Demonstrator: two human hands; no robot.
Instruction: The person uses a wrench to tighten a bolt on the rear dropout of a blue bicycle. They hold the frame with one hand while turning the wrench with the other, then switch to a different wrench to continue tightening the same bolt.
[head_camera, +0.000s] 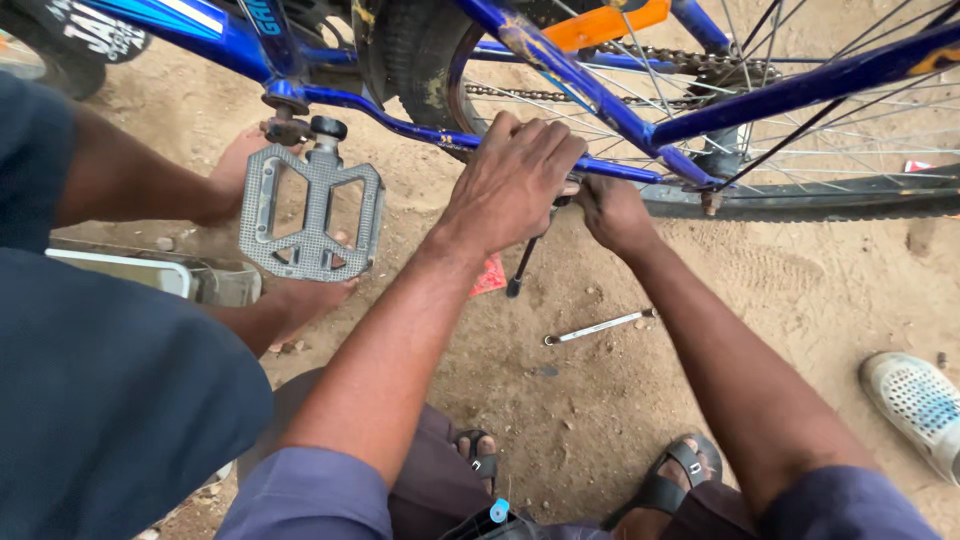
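The left hand gripped the blue metal bicycle frame tube; at three o'clock, the right hand clamped the thin black kickstand.

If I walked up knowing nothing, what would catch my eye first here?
Probably the blue bicycle frame across the top, with the person's left hand and right hand both gripping its lower tube near the rear wheel. Next, the big grey pedal at the left, where a second person's hand reaches in behind it. A slim metal wrench lies on the sandy ground below the hands.
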